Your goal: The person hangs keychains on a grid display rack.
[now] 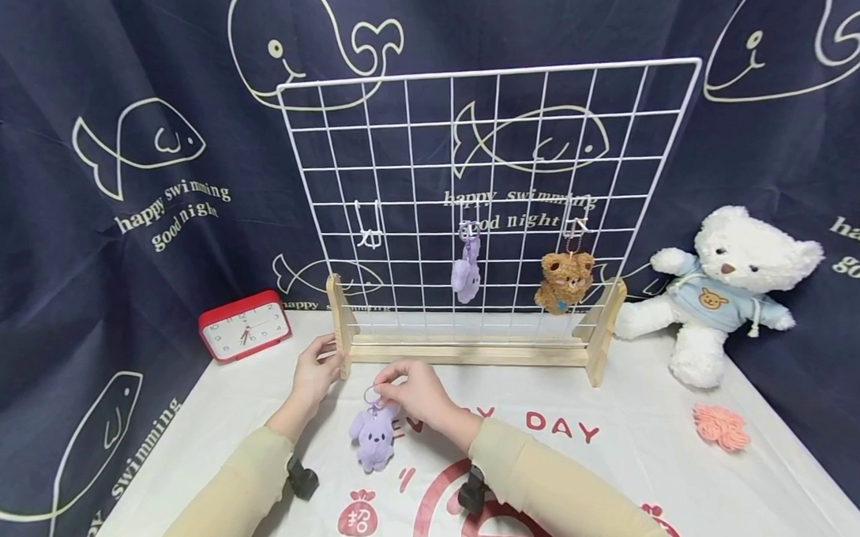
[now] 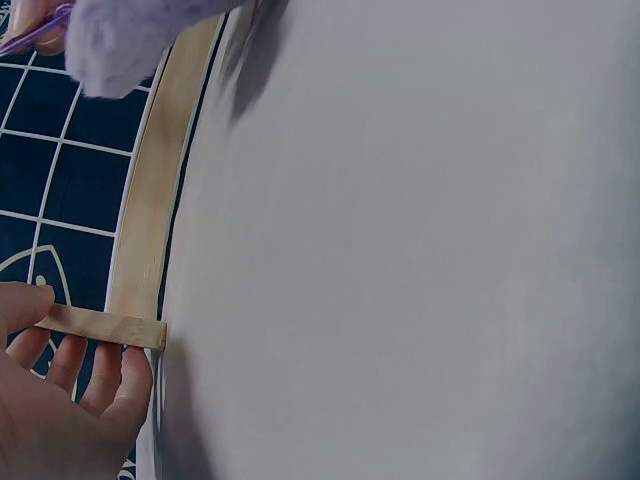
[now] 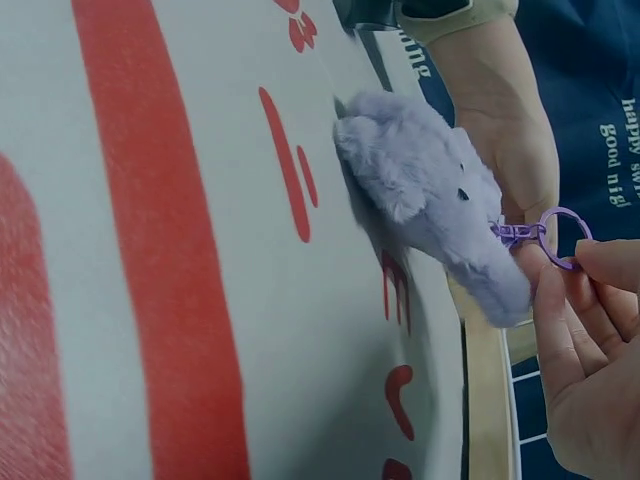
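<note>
My right hand (image 1: pixel 419 390) pinches the purple metal ring (image 3: pixel 565 238) of a lilac plush keychain (image 1: pixel 375 439) between thumb and forefinger. The long-eared plush dangles below the fingers, its face to me in the head view. My left hand (image 1: pixel 317 367) holds the left wooden foot (image 2: pixel 100 325) of a white wire grid rack (image 1: pixel 476 171), thumb on one side and fingers on the other. On the grid hang a second lilac plush keychain (image 1: pixel 466 274) in the middle and a brown bear keychain (image 1: pixel 566 281) at the right. A white hook (image 1: pixel 369 236) without a charm sits at the left.
Left of the rack stands a red clock (image 1: pixel 245 325). A white teddy bear (image 1: pixel 721 290) in a blue top sits at the right, with a coral-pink bundle (image 1: pixel 721 427) in front of it. Dark printed curtain (image 1: pixel 159 69) backs the white tablecloth (image 1: pixel 678 498).
</note>
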Motion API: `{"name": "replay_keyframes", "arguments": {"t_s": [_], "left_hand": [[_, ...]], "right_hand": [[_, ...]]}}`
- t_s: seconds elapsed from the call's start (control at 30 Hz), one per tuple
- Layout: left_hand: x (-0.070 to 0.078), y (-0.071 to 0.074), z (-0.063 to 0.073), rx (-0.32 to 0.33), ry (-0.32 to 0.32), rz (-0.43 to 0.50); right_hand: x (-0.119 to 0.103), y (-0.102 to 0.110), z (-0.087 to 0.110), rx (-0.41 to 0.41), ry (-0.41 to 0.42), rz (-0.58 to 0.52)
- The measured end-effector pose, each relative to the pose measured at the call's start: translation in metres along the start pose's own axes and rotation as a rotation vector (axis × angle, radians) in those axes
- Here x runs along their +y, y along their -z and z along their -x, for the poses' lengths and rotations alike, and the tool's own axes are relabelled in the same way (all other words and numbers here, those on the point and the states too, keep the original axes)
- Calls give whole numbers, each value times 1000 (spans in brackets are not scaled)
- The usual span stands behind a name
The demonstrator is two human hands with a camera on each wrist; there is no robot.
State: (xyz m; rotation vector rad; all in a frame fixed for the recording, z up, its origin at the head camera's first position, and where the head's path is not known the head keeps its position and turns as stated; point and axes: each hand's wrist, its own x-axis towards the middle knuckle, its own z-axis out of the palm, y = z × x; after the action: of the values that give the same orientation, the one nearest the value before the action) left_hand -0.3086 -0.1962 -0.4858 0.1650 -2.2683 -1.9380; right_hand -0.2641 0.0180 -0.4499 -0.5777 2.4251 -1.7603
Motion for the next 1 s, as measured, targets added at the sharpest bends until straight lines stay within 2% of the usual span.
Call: {"name": "replay_keyframes", "arguments": {"t_s": [0.3, 0.47, 0.8, 0.9, 1.0], "left_hand": [[-2, -1, -1, -1, -1, 14], [-3, 0, -2, 4, -5, 15], [0, -1, 2, 6, -3, 15], [1, -1, 2, 9, -10, 17], [1, -2, 2, 13, -18, 14]], "right_hand": [[-13, 5, -2, -2, 9, -73], [-19, 7, -6, 21, 60, -83], [-35, 9, -14, 53, 138, -191], [-42, 11, -18, 62, 151, -165], [-50, 15, -21, 82, 191, -91]]}}
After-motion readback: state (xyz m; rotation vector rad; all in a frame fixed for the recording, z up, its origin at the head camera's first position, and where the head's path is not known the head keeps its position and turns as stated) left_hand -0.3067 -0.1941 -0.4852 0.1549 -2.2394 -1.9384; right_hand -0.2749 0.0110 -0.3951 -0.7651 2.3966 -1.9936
